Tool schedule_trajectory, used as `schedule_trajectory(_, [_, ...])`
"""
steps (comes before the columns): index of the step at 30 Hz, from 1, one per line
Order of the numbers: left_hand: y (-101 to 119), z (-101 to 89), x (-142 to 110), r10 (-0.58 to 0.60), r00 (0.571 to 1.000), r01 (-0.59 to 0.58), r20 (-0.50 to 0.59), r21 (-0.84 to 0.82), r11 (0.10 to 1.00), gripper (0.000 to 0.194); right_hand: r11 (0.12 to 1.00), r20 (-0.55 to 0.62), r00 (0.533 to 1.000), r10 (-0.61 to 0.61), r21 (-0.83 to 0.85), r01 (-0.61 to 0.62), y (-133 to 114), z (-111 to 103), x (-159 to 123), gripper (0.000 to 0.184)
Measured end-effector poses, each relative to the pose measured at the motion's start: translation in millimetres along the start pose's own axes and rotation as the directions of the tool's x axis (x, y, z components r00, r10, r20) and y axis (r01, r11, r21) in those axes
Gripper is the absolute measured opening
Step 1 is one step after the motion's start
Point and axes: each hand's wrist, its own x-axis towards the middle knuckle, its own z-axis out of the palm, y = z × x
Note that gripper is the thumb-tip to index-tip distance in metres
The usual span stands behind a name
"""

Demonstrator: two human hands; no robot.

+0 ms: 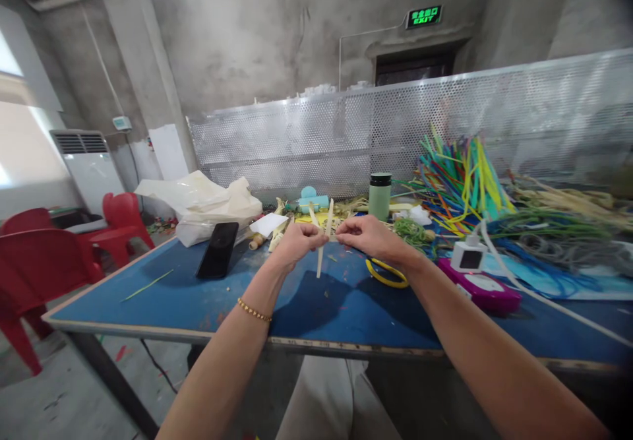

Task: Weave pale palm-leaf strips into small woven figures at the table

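Observation:
Above the middle of the blue table (257,308), my left hand (300,243) is closed in a pinch on pale, flat plant strips (330,216), which cross at the fingertips. One strip end points up and another hangs down toward the tabletop. My right hand (368,235) is just to the right, with thumb and forefinger pinched together near the crossing. Whatever lies between those fingers is too small to make out. Under the right wrist lies a yellow loop (387,274), like a scissors handle, partly hidden.
A black phone (217,250) and white plastic bag (212,202) lie left. A green bottle (380,196) stands behind my right hand. Rightward are colourful strips (465,176), a white charger (467,256) on a purple box (487,289), and a cable (539,288). Red chairs (47,255) stand left.

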Motion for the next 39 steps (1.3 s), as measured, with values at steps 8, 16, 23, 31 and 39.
schedule_trajectory(8, [-3.1, 0.9, 1.4, -0.029, 0.999, 0.029, -0.043, 0.012, 0.999, 0.027, 0.999, -0.056, 0.998, -0.033, -0.042, 0.031, 4.7, 5.7, 2.7, 0.009])
schedule_trajectory(16, [-1.5, 0.0, 0.6, -0.058, 0.998, 0.058, -0.002, -0.027, 0.998, 0.025, 0.998, -0.087, 0.994, -0.064, -0.027, 0.062, 1.6, -1.1, 0.8, 0.025])
schedule_trajectory(23, [-4.2, -2.4, 1.2, -0.034, 0.998, 0.038, 0.049, -0.099, 0.994, 0.025, 0.999, -0.136, 0.99, -0.043, 0.003, 0.043, 13.4, 0.4, 5.0, 0.012])
schedule_trajectory(31, [-3.6, -4.4, 0.4, -0.063, 0.993, 0.079, 0.1, -0.158, 0.984, 0.023, 0.946, -0.098, 0.944, -0.316, -0.11, 0.305, 10.8, -10.8, 1.7, 0.018])
schedule_trajectory(39, [-3.7, -4.6, 0.2, -0.044, 0.987, 0.067, 0.153, -0.148, 0.987, 0.024, 0.96, -0.044, 0.964, -0.263, -0.107, 0.257, 6.1, -7.1, 0.1, 0.025])
